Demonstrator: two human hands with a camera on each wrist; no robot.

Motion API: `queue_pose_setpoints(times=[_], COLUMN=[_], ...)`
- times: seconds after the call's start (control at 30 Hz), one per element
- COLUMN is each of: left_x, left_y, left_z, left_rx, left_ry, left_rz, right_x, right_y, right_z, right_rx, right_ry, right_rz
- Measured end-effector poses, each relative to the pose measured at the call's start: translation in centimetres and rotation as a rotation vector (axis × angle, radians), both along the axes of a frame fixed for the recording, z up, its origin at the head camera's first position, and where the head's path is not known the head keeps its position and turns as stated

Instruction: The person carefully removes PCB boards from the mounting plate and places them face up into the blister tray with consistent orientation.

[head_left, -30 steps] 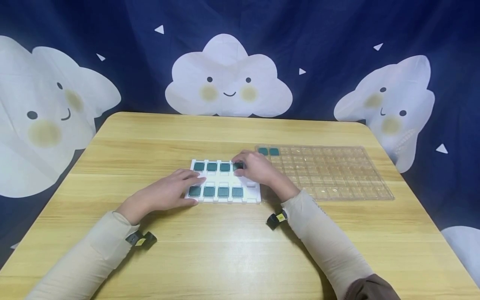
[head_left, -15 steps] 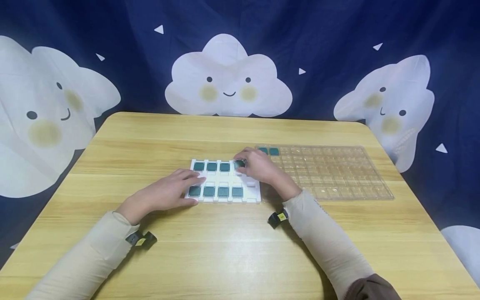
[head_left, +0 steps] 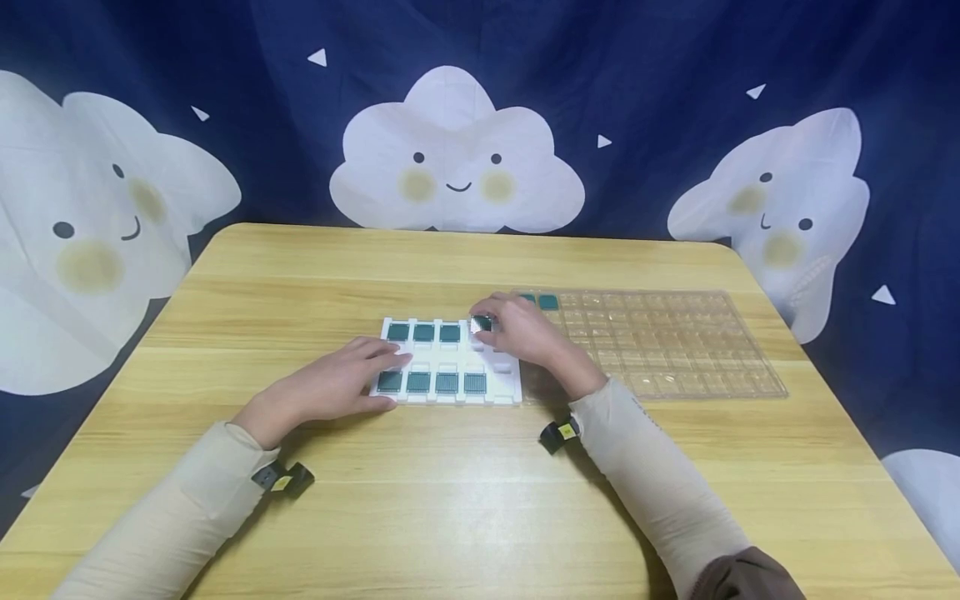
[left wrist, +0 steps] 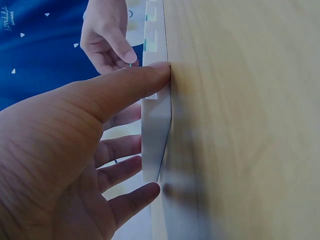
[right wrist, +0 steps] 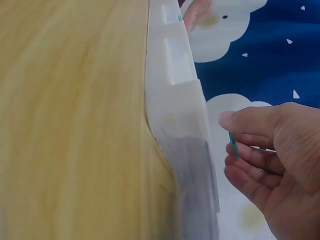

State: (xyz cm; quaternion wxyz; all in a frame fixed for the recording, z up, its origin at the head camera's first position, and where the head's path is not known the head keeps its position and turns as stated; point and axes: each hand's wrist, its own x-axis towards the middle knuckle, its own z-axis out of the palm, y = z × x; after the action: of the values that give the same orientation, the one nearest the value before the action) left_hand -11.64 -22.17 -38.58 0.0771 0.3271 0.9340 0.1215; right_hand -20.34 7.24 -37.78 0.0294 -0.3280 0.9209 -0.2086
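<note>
My right hand (head_left: 521,332) pinches a small square green chip (head_left: 481,323) between thumb and fingers, above the far right part of a white slotted tray (head_left: 453,358). In the right wrist view this chip (right wrist: 233,145) shows edge-on, raised off the tray. My left hand (head_left: 333,383) rests at the tray's left end. Its thumb (left wrist: 135,82) touches the front edge, and the fingers spread loosely over the tray. Several more green chips (head_left: 447,382) lie in the tray's two rows.
A clear plastic tray (head_left: 667,342) with many pockets lies to the right; two green chips (head_left: 548,302) occupy its far left corner, one partly hidden by my right hand. The wooden table (head_left: 450,500) reaches back to a blue curtain (head_left: 637,67).
My right hand has lifted the chip out of the white tray's far row, moving slightly up and right. The chip has tilted, its face showing more. My left hand stays put.
</note>
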Motion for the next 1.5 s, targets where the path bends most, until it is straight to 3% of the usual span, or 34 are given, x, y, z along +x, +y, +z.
queue_pose_setpoints(times=[0.93, 1.23, 1.5], left_x=[0.0, 0.0, 0.0], left_y=[0.0, -0.1, -0.1], left_z=[0.0, -0.1, -0.1], left_rx=[-0.004, -0.012, -0.009], left_ry=[-0.009, -0.014, -0.013], left_rz=[0.003, 0.009, 0.012], right_x=[-0.2, -0.5, -0.6], right_y=[1.4, 2.0, 2.4], right_z=[0.5, 0.8, 1.1], right_rx=[-0.002, -0.021, 0.01], right_ry=[0.136, 0.176, 0.153], right_rz=[0.158, 0.162, 0.087])
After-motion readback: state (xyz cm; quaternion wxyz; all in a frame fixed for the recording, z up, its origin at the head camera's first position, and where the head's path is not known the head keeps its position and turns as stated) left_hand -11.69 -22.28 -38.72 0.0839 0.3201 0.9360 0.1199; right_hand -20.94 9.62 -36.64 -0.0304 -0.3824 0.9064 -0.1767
